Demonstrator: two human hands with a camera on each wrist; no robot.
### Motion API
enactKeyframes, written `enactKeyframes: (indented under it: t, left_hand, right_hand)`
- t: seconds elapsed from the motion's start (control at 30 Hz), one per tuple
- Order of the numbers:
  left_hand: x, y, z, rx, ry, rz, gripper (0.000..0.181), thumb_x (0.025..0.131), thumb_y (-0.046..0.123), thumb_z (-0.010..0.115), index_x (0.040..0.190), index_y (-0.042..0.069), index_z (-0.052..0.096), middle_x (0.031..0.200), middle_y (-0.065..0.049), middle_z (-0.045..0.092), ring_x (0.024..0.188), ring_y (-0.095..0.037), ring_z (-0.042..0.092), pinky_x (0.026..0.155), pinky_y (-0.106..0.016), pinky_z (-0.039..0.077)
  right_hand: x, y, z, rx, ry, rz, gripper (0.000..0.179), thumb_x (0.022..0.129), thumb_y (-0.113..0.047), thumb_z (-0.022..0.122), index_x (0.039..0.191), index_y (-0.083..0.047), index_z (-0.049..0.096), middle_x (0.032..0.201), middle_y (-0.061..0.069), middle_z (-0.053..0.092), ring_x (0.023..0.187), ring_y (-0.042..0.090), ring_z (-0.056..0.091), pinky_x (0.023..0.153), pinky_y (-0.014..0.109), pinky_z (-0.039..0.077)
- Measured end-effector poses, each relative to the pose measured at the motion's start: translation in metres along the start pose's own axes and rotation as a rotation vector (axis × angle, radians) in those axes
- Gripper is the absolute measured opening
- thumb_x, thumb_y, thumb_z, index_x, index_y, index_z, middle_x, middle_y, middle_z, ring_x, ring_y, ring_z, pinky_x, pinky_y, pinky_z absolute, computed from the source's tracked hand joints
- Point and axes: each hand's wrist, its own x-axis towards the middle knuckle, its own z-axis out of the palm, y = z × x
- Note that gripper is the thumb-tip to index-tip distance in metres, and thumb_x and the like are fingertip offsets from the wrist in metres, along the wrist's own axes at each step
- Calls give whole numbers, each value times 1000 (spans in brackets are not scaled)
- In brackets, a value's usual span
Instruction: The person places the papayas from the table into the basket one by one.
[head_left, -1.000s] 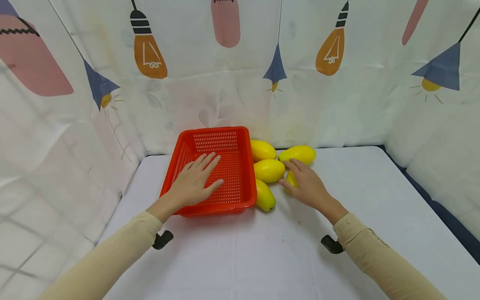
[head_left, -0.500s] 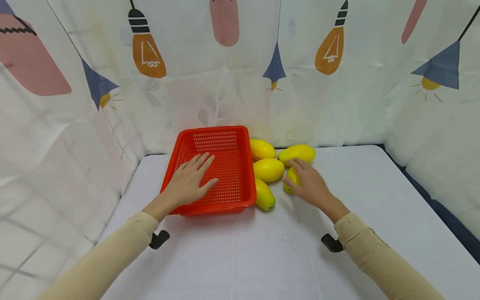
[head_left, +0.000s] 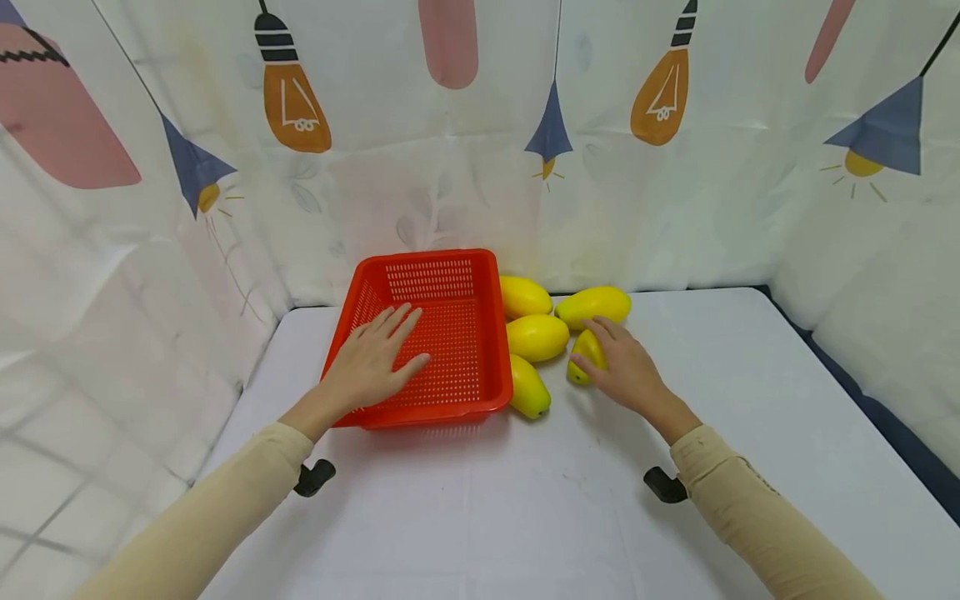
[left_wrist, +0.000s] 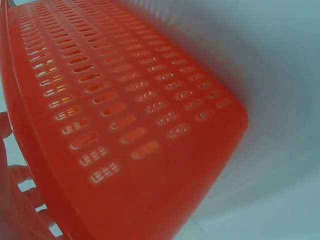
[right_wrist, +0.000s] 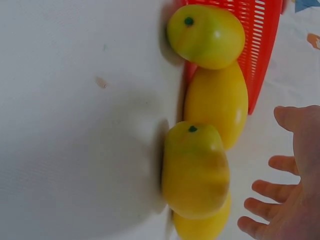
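1. A thin, creased cloth wall point(head_left: 480, 187) rises beyond both hands, printed with bulbs and lamps
2. The table point(head_left: 525, 517), under a smooth white cover, spreads beneath both hands
3. The red plastic basket point(head_left: 435, 416) sits under the left hand and to the left of the right one; rows of slots pierce its walls, and its corners are rounded
4. The left hand point(head_left: 367, 362) is over the basket's left side, fingers straight and spread, gripping nothing; contact with the rim is unclear
5. The right hand point(head_left: 624, 371) hovers, fingers loosely parted and holding nothing, over the nearest fruit point(head_left: 589, 346), which shows between thumb and fingers
6. Four more fruits point(head_left: 537, 337) lie close by, one just past the right fingertips, three between that hand and the basket; all are glossy yellow ovals, some greenish at the tip
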Motion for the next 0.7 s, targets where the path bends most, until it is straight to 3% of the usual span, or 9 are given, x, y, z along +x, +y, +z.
enactKeyframes:
  t: [0.7]
  left_hand:
    - [-10,-15,1,-1,36,-32,74,96,52,47,154,14,22,160,-13,24,146,-38,24,113,-59,25]
  right_hand:
    - [0,15,7,45,22,56,65,92,-38,62,143,-5,38,150,23,34,137,44,35,110,60,31]
